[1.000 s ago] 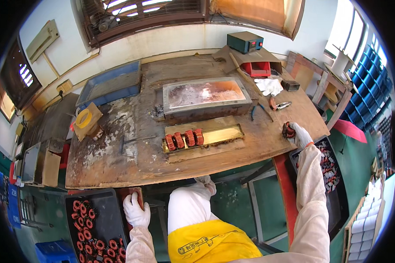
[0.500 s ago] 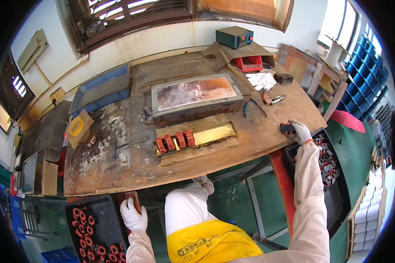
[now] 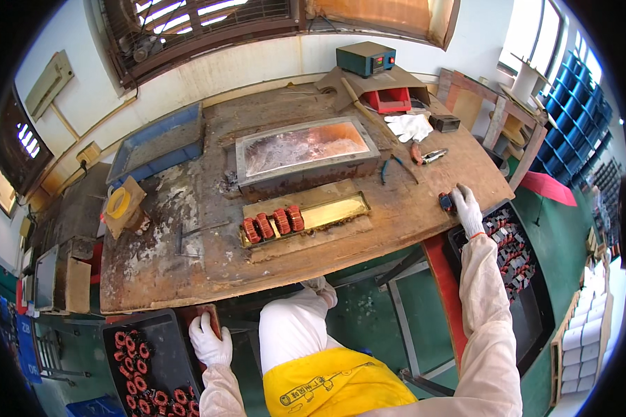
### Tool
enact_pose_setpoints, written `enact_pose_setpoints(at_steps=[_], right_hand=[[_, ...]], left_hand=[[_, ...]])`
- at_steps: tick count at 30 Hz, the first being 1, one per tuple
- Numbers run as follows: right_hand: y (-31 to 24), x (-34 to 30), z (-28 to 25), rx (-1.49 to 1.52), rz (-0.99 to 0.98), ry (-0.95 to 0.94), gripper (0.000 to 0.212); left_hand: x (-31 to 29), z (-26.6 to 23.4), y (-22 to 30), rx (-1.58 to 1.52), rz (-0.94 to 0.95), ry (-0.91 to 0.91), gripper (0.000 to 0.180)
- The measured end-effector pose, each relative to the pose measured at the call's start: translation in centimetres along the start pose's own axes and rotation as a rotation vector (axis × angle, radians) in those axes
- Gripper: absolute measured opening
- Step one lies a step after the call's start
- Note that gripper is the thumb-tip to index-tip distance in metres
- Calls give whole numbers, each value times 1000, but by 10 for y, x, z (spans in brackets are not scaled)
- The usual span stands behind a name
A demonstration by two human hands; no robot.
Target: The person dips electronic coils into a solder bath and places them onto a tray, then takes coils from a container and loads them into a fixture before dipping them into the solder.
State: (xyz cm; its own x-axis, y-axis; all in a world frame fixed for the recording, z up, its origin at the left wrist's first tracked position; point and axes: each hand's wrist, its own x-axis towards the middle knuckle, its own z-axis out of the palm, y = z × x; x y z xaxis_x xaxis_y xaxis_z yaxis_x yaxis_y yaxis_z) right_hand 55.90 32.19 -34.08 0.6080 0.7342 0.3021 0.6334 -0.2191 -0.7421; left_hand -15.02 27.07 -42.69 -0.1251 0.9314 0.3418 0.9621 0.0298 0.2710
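My right hand, in a white glove, is closed around a small dark-and-copper wound coil at the right part of the wooden table. The fingers partly hide the coil. My left hand, also gloved, lies with its fingers apart on a brown board beside the left black tray, which contains several red-copper ring coils. In the middle, several copper ring coils stand in a row at the left end of a shallow gold-coloured trough.
Behind the trough sits a metal-framed bath with a shiny surface. Pliers, a white glove and a red bin lie toward the back right. At right, a black tray contains several coils. A blue tray is at back left.
My right hand has shifted slightly left and turned, and the coil at its fingers shows a different side. My left hand stays on the board. The whole view has moved slightly.
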Motion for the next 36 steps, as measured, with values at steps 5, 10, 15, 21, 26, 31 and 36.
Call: enact_pose_setpoints(at_steps=[5,10,15,21,26,31,36], right_hand=[[-57,-22,14,-345,79,-43,98],[-75,-24,18,-411,132,6,100],[-50,-4,12,-359,174,47,97],[-54,-5,12,-375,248,53,97],[-46,-3,-22,-236,307,112,98],[-59,-42,-97,104,195,184,82],[-40,-120,-198,-6,241,250,80]], left_hand=[[-1,1,-2,12,-7,-6,65],[-1,1,-1,5,-15,-15,65],[0,2,-1,6,-6,-11,64],[-1,0,-2,17,-10,-5,64],[-1,0,-1,14,5,-20,65],[-1,2,-4,4,49,-16,67],[0,9,-15,26,65,-7,68]])
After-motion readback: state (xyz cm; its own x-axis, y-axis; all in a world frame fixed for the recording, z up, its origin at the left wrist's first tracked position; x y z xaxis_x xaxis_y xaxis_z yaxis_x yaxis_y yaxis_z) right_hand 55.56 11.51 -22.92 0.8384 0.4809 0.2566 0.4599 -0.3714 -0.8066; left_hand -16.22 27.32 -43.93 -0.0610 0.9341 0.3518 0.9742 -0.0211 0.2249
